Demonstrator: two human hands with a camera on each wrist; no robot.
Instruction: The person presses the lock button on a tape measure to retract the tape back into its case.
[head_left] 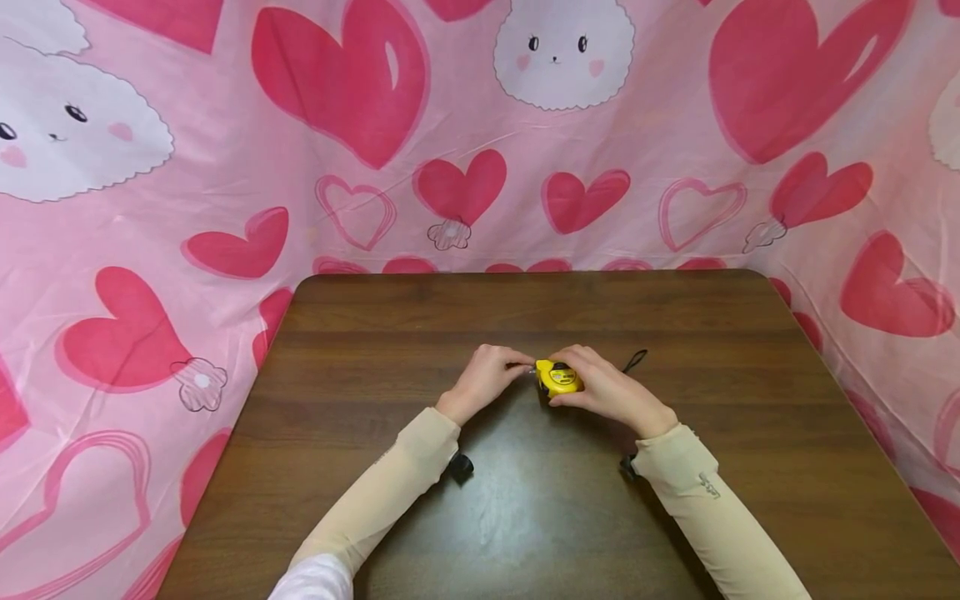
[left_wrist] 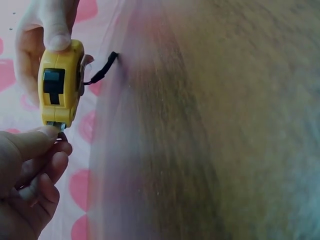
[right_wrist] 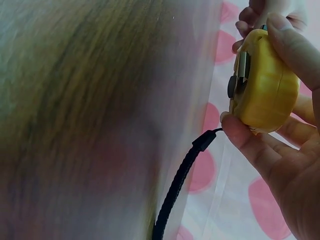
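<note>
A yellow tape measure with a black lock button is gripped in my right hand, thumb on one side and fingers on the other. My left hand pinches the metal end tab at the case's mouth between thumb and forefinger. Hardly any blade shows outside the case. In the right wrist view a metal belt clip sits on the side of the case. A black braided wrist strap hangs from the case beside my right fingers.
Both hands are over the middle of a dark wooden table with rounded corners. A pink cloth printed with hearts hangs behind it and along both sides. A small black camera is strapped under the left wrist.
</note>
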